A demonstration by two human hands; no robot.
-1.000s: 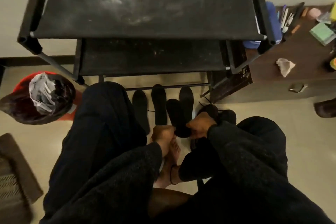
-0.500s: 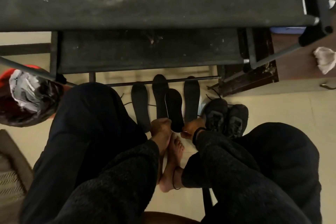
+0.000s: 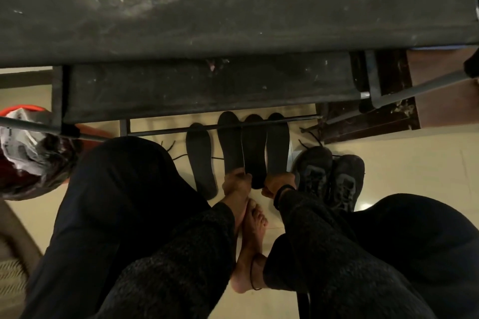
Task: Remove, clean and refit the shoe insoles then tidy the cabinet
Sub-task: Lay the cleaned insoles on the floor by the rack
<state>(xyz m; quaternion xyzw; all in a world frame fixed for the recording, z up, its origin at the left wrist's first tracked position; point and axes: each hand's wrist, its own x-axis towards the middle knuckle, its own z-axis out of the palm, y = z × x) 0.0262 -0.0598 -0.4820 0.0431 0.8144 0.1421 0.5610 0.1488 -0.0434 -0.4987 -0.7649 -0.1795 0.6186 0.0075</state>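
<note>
I sat low before the black shoe rack, its dusty top shelf filling the upper part of my view and a second dusty shelf showing beneath it. On the pale tiled floor under the rack's lowest bar lay four dark insoles side by side, toes pointing away from me. The leftmost insole lay a little apart from the others and nearer to my left knee. The other three lay close together, edges touching or nearly so.

My left hand had its fingers curled on the heel end of the third insole, at its left edge beside the second insole. My right hand gripped at the heel on the right side, next to the fourth insole; how firmly either hand pinched I could not tell from the dim view.

A pair of black lace-up shoes stood on the floor just right of my right hand, close together. My bare foot rested on the tiles between my knees. A red bin with a dark liner and crumpled paper stood at the rack's left corner.
</note>
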